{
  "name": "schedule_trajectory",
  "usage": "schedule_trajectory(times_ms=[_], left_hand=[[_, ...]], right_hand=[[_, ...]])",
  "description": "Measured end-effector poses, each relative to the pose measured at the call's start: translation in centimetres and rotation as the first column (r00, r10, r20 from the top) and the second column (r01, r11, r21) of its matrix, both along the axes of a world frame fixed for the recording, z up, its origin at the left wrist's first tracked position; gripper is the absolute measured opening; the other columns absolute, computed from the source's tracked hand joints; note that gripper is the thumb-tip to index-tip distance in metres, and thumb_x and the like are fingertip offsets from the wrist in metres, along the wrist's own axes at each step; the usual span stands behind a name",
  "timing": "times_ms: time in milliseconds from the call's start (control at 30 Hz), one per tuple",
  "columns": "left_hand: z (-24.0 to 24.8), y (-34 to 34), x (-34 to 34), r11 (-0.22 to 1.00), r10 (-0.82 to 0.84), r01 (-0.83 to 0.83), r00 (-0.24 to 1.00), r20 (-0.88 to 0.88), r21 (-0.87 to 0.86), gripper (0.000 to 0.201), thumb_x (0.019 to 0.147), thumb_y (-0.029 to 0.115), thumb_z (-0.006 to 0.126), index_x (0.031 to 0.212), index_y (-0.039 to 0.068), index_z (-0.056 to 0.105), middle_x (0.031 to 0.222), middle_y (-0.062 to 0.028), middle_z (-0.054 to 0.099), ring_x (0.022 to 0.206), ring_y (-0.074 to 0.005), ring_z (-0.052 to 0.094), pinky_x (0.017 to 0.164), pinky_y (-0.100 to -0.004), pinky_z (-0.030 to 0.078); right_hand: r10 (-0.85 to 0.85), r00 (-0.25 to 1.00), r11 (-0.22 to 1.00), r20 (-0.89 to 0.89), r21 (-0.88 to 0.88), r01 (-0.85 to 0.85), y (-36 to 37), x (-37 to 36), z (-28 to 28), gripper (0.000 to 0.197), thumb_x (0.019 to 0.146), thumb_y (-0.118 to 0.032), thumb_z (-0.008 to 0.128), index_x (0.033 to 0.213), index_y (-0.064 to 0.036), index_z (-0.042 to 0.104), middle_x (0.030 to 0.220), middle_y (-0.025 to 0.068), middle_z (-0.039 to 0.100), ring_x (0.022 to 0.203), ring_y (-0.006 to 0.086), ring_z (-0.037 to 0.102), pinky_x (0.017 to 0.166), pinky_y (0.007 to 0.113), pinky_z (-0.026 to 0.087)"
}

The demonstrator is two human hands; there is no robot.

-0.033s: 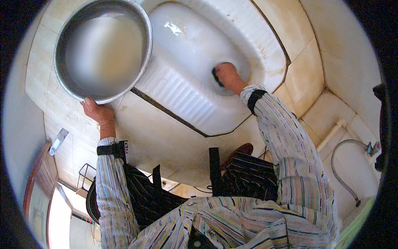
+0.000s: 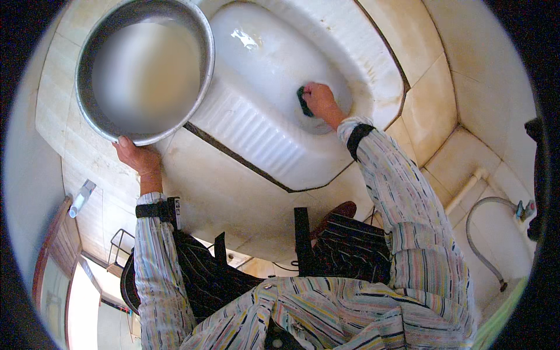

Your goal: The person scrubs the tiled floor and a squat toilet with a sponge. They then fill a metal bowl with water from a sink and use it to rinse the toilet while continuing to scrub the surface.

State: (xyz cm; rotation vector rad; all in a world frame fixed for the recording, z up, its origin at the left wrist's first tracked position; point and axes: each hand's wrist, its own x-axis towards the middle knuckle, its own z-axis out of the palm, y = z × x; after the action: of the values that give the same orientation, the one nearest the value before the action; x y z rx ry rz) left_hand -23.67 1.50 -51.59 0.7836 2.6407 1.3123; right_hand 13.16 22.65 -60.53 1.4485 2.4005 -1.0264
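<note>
My right hand (image 2: 321,102) is closed on a dark green scouring pad (image 2: 305,101) and presses it into the near end of a white squat toilet (image 2: 256,64). Part of the pad is hidden under my fingers. My left hand (image 2: 137,157) grips the near rim of a large metal basin (image 2: 208,76), thumb over the edge and the other fingers out of sight below. Blurring covers the inside of the basin, so its contents cannot be made out. It overlaps the left side of the toilet's ribbed foot rest (image 2: 251,134).
Stained tiles (image 2: 227,192) surround the toilet, with a dark seam along its edge. On the right a grey hose (image 2: 471,233) hangs from a tap (image 2: 525,209) near a pale pipe (image 2: 466,189). A bluish bottle-like object (image 2: 82,198) and a wooden door frame (image 2: 52,248) are on the left.
My right hand has shifted slightly, and more of the green pad shows. My left hand and the basin have stayed where they were.
</note>
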Motion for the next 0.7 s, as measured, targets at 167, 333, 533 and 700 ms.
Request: schedule_trajectory(times_ms=[167, 333, 533, 700], left_hand=[[-0.2, 0.4, 0.2, 0.99, -0.074, 0.077, 0.997, -0.027, 0.12, 0.033, 0.083, 0.028, 0.051, 0.091, -0.004, 0.052, 0.094, -0.0239, 0.055, 0.086, -0.0389, 0.052, 0.074, -0.0438, 0.042], [-0.7, 0.2, -0.5, 0.989, -0.113, 0.125, 0.983, -0.146, 0.075, 0.018, 0.077, 0.014, 0.057, 0.078, -0.002, 0.048, 0.08, -0.0228, 0.053, 0.077, -0.0428, 0.051, 0.066, -0.0461, 0.041], [-0.9, 0.1, -0.6, 0.991, -0.074, 0.084, 0.993, -0.097, 0.105, 0.016, 0.081, 0.01, 0.051, 0.072, -0.002, 0.047, 0.08, -0.0224, 0.052, 0.074, -0.0392, 0.051, 0.065, -0.0438, 0.041], [0.0, 1.0, 0.4, 0.991, 0.008, -0.011, 1.0, 0.021, 0.137, 0.041, 0.088, 0.033, 0.037, 0.076, -0.005, 0.048, 0.086, -0.0252, 0.05, 0.08, -0.0385, 0.048, 0.072, -0.0441, 0.039]], right_hand=[[0.191, 0.977, 0.94, -0.096, -0.27, -0.21, -1.5, 0.5, -0.5, 0.015, 0.072, -0.011, 0.055, 0.073, 0.0011, 0.065, 0.076, 0.0242, 0.062, 0.072, 0.0378, 0.062, 0.066, 0.045, 0.049], [0.451, 0.89, 0.882, 0.065, -0.185, -0.434, -2.0, 0.8, -0.7, 0.018, 0.074, -0.011, 0.054, 0.074, 0.0043, 0.065, 0.076, 0.0248, 0.062, 0.073, 0.0399, 0.062, 0.068, 0.045, 0.049], [0.495, 0.844, 0.868, 0.206, -0.158, -0.471, -2.1, 0.3, -2.4, 0.019, 0.076, -0.011, 0.052, 0.074, 0.0018, 0.065, 0.077, 0.0234, 0.063, 0.075, 0.0386, 0.063, 0.07, 0.046, 0.05], [0.463, 0.869, 0.886, 0.174, -0.111, -0.45, -1.1, -0.3, -2.1, 0.013, 0.068, -0.012, 0.06, 0.073, -0.0016, 0.066, 0.075, 0.0201, 0.063, 0.069, 0.038, 0.061, 0.067, 0.045, 0.049]])
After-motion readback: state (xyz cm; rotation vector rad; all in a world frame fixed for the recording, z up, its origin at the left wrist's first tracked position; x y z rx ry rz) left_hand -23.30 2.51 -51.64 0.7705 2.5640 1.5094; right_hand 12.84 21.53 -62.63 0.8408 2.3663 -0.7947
